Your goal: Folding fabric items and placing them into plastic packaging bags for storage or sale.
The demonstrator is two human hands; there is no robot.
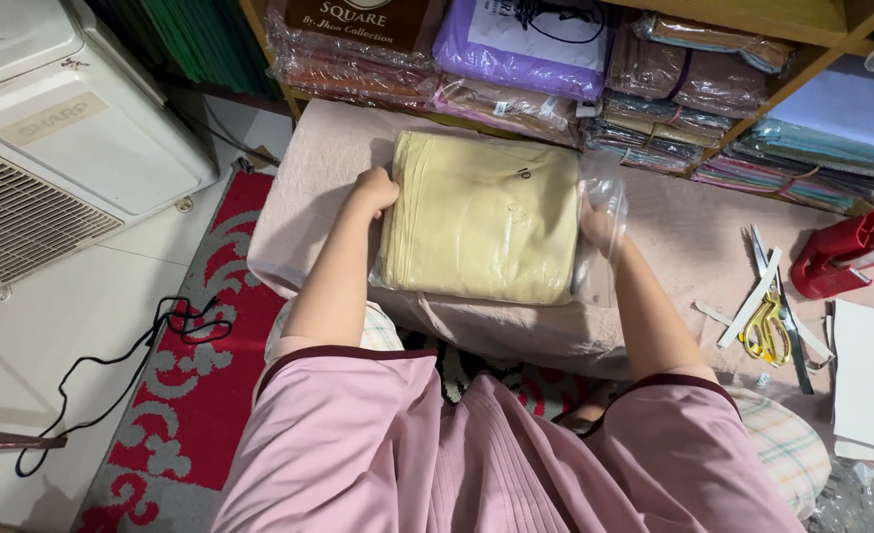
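Note:
A folded pale-yellow cloth (481, 217) lies inside a clear plastic bag (605, 192) on a pink-covered low table (698, 247). My left hand (375, 190) grips the cloth's left edge with fingers curled. My right hand (600, 227) is at the cloth's right edge, inside or under the open end of the clear bag, holding cloth and plastic together. Both forearms reach forward from pink sleeves at the bottom.
Shelves with several bagged folded cloths (526, 49) stand behind the table. Yellow-handled scissors (767, 331), a ruler, a red tape dispenser (841, 257) and white sheets (871, 375) lie at right. A white appliance (52, 128), black cable (131, 365) and red patterned rug (200, 375) are at left.

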